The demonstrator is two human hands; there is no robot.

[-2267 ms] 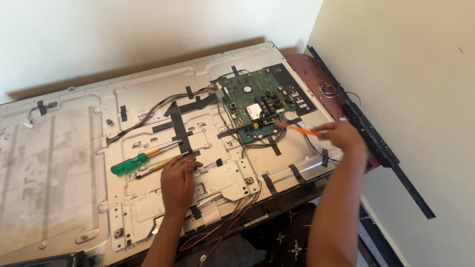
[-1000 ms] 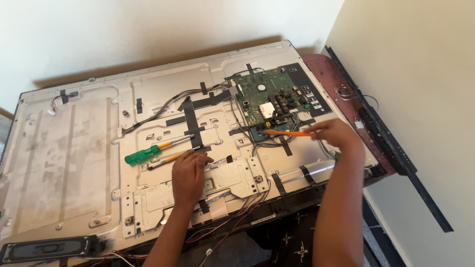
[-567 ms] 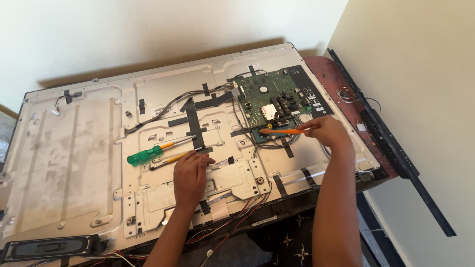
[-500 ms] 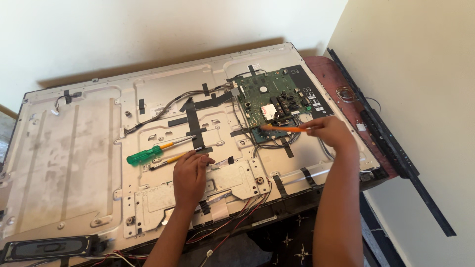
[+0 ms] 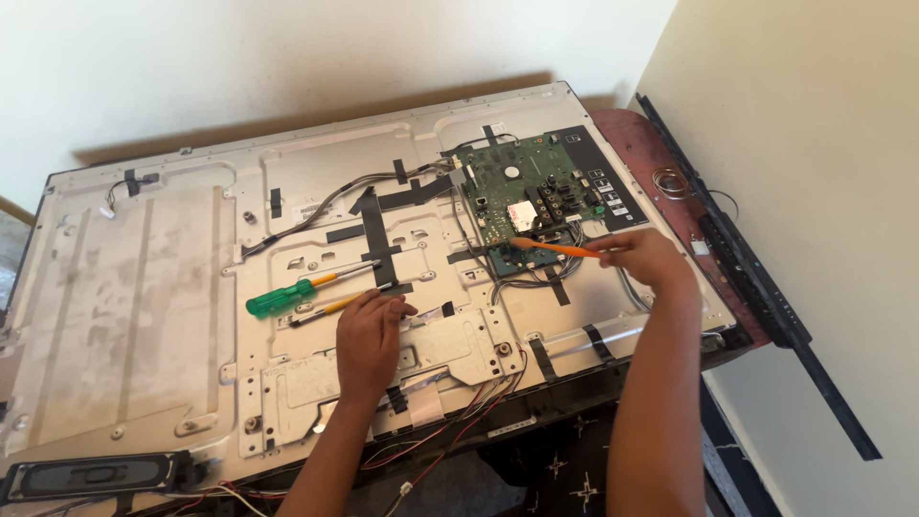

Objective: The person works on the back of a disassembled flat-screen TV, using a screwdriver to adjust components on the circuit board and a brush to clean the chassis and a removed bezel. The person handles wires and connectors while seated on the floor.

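- Orange tool (image 5: 560, 249) is sitting in the right hand (image 5: 643, 261), grip clenched round its rear end, tip touching the lower edge of the green board (image 5: 522, 187).
- The left hand (image 5: 369, 330) is lying flat on the metal panel (image 5: 144, 287), grip released, fingertips just beside a yellow screwdriver (image 5: 335, 304).
- A green screwdriver (image 5: 287, 295) is resting beside the yellow one.
- A black speaker (image 5: 91, 474) is lying at the panel's near left corner.
- A dark strip (image 5: 756, 278) is lying along the wall on the right.
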